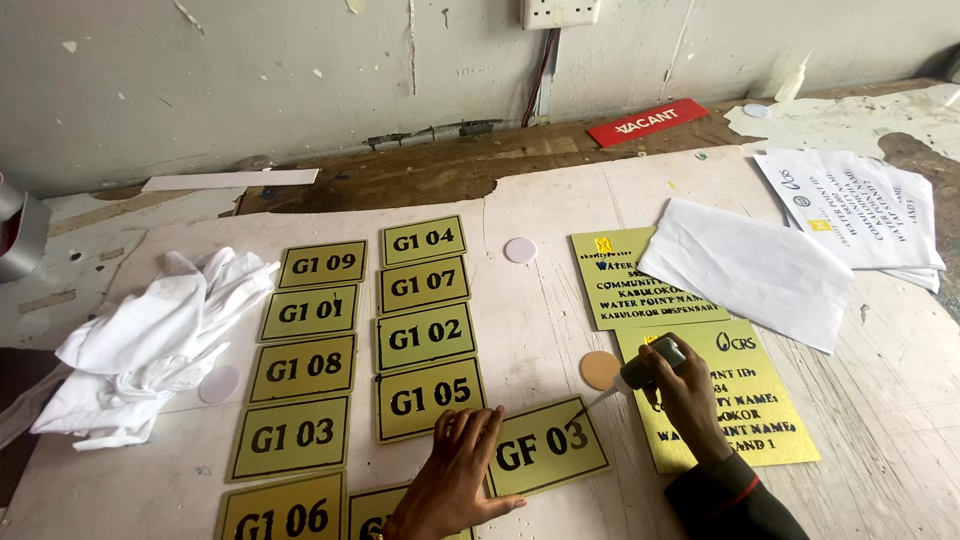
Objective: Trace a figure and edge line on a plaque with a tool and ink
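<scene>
The pale, scuffed worktable point(560, 215) carries nearly everything here, and it runs back to a stained wall. On its left lies a heap of crumpled white cloth point(150, 345); on the right sit loose white paper sheets point(750, 268) over two large gold plaques point(745, 400) with dark lettering.

Between them stand two columns of small gold plates point(372, 340), each with black characters and a thin border — they lie square, close together and evenly spaced, which reads as the part already dealt with or laid out in order. One more small gold plate point(545, 448) lies tilted just below the right column, apart from the neat rows, and this is the one in hand.

The left hand point(455, 480) presses flat, fingers spread, on that plate's left edge and pins it to the table. The right hand point(690, 395) is closed around a small squeeze bottle point(650, 362) with a pale pointed nozzle, whose tip comes down at the plate's upper right corner. Whether anything has come out of the nozzle I cannot tell.

So my judgement is that the work is well on — most plates sit arranged, this tilted one is being treated, and at least two more plates at the bottom edge are partly cut off or covered by the left hand.

Small round discs lie about: a tan disc point(599, 370) beside the nozzle, and white discs point(520, 250) farther off.
</scene>
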